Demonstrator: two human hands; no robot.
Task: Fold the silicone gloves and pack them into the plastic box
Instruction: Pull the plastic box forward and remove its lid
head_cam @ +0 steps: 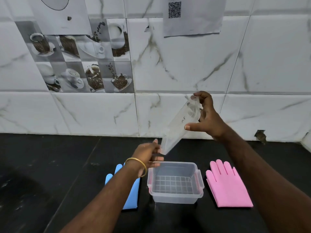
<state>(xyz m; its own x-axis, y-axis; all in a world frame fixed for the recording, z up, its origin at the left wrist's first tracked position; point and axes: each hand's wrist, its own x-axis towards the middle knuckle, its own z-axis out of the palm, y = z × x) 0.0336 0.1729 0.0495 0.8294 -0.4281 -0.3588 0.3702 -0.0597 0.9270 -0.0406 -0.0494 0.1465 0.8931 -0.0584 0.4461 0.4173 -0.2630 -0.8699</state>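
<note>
While the right hand (207, 115) gripped the upper end of the clear, flat plastic lid (179, 125), thumb stretched across its near face and fingers curled over its top edge, the left hand (149, 154) held the lid's lower corner between thumb and fingers. A thin gold bangle (137, 166) circled the left wrist. The lid was tilted steeply in the air, its high end toward the wall and its low end just above the far left rim of the box.

Directly below the hands stood the translucent rectangular plastic box (175, 195) with side latches, open, with a grid pattern showing on its floor. It sat on the black stone countertop (50, 165). Just beside the box on its left lay the blue silicone glove (133, 194), flat and unfolded, partly hidden under the left forearm. Near the box on its right lay the pink silicone glove (228, 185), flat, fingers pointing toward the wall.

Behind the counter rose white marble-patterned wall tiles (185, 64), a panel of coffee-cup picture tiles (80, 61), and a paper sheet with a QR code (193, 15).
</note>
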